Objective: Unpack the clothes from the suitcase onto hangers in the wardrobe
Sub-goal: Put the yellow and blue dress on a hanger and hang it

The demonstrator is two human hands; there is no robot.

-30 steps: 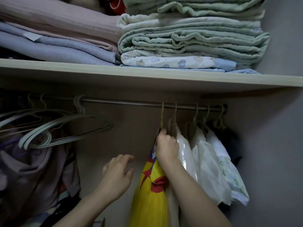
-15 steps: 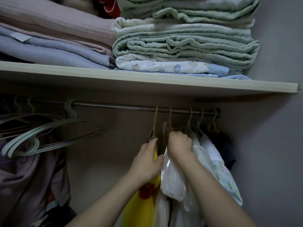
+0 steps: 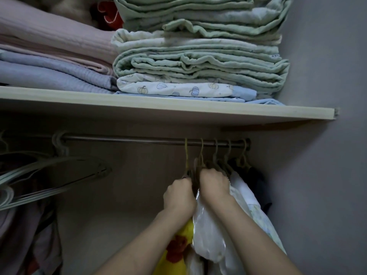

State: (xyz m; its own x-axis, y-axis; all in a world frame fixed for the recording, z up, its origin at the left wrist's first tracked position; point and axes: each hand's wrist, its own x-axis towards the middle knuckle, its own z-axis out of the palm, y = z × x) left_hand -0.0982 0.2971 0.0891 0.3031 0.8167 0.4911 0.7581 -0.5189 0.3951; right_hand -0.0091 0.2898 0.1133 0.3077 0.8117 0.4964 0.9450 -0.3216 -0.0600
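Both hands have closed together under wardrobe rail (image 3: 123,139), below shelf (image 3: 158,105).

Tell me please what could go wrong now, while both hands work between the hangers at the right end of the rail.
1. The left hand and right hand tug at crowded hangers; the leftmost hook might slip off the rail.
2. The yellow garment hangs beside a shiny white garment; one may slide off its hanger.

Yellow-and-red garment (image 3: 178,253), pumpkin-print cloth (image 3: 178,89), green blankets (image 3: 198,64)
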